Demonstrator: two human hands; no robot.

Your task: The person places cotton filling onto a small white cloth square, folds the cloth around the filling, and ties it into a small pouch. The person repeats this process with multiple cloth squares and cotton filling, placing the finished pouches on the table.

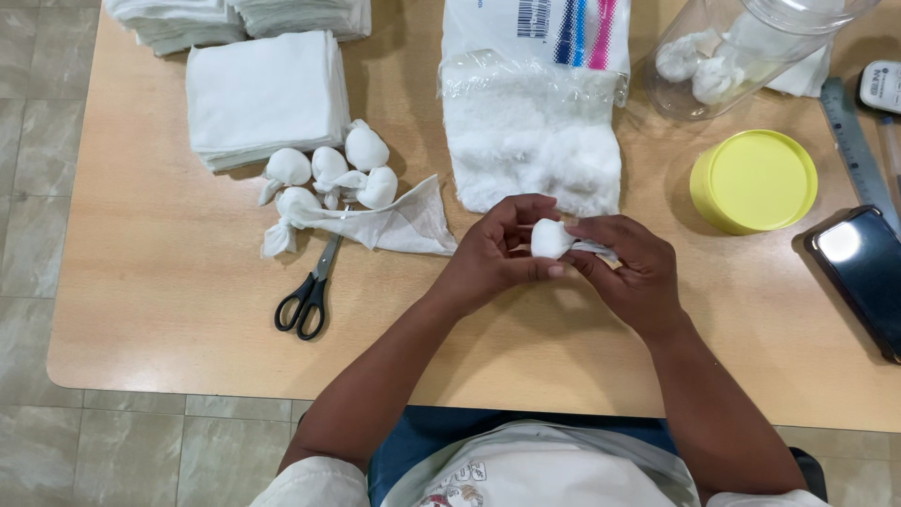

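Over the middle of the wooden table, my left hand cups a small white gauze ball. My right hand pinches the ball's loose tail on its right side. Both hands hold the same ball, just in front of an opened bag of cotton wool. Several finished gauze balls lie in a cluster to the left, next to a flat piece of gauze.
Black-handled scissors lie left of my hands. Stacks of folded gauze squares sit at the back left. At the right are a clear jar on its side, a yellow lid, a metal ruler and a dark phone.
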